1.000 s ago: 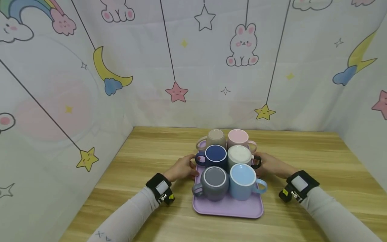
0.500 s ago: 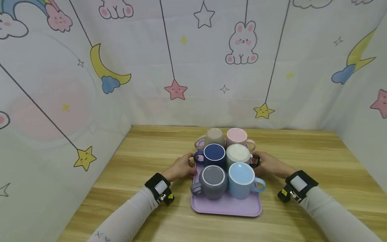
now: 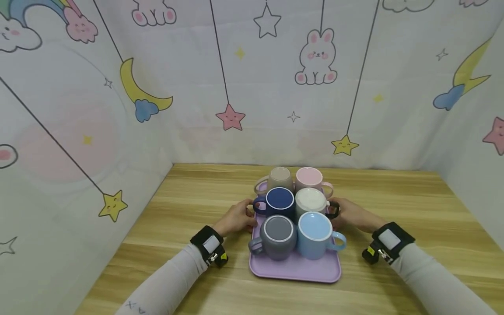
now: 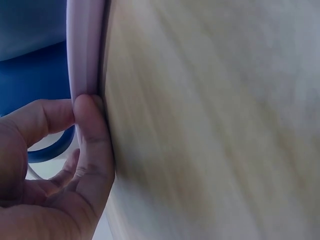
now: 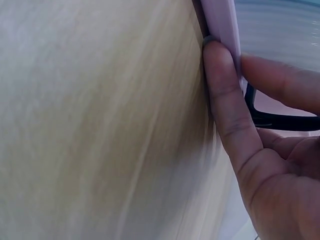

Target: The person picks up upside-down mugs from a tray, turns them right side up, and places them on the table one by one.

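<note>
A lilac tray (image 3: 295,270) lies on the wooden table, carrying several mugs in two columns, bottoms up. At the back are a beige mug (image 3: 281,175) and a pink mug (image 3: 309,176). A navy mug (image 3: 280,199) and a white mug (image 3: 311,201) with a black handle fill the middle; a grey mug (image 3: 278,236) and a light blue mug (image 3: 314,234) are in front. My left hand (image 3: 236,218) pinches the tray's left rim (image 4: 86,50) between thumb and fingers, beside the navy handle. On the opposite side, my right hand (image 3: 351,214) pinches the right rim (image 5: 220,20) near the black handle.
Wood-grain tabletop (image 3: 189,192) extends on both sides of the tray and in front of it. A white printed cloth (image 3: 260,144) hangs behind the table and along its sides. Each wrist wears a black strap (image 3: 208,245) with a small device.
</note>
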### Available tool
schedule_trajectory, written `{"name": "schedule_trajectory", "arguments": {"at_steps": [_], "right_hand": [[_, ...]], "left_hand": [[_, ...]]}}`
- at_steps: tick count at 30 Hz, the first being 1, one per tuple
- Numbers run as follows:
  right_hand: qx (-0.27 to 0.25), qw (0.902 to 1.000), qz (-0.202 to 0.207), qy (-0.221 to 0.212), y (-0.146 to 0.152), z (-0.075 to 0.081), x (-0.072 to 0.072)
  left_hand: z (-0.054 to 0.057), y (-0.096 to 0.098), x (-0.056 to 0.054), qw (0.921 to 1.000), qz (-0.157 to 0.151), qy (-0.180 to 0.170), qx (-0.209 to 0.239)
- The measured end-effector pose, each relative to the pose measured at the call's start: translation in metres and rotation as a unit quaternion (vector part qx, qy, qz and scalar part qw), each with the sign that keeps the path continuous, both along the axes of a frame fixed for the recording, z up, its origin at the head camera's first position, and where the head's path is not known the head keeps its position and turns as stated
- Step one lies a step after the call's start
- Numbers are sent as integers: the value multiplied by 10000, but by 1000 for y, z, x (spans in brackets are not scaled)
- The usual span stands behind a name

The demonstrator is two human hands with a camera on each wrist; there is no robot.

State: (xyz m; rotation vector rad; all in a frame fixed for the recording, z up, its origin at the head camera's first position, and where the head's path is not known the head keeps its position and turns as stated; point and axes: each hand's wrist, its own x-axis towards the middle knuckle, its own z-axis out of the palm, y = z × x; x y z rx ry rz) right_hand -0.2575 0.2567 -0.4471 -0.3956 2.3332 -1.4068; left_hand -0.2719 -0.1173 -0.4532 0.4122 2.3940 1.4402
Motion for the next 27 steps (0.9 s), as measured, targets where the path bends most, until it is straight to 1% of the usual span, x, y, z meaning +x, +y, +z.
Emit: {"name": "schedule_trajectory", "arguments": {"at_steps": [4,6,11,14,17,19,22,24,27], "right_hand": [[69,9999,9,100,3,0,-1],[69,9999,39,139,4,0,-2],[-78,9997,143,155,7,0,-3],[-108,9997,182,139,6,-1,-4],[-21,9995,283,107,7,-1,-6],[35,9990,432,53,11,3,-6],[15,9978,665,-31,19,14,-6],[53,9974,712,-24,25,23,-7],[213,9979,614,59,30,35,-9]], "left_hand": [[0,3,-1,10000,-3,45,-26],[0,3,-2,10000,-30,-14,63],[1,2,-1,9980,-42,-465,416],[2,1,1,9979,50,-534,376],[1,2,3,9989,158,-409,186],[1,4,4,9993,182,-310,65],[1,7,4,9996,180,-191,-71],[2,9,4,9997,178,-126,-117],[3,11,4,9996,171,-69,-223]]}}
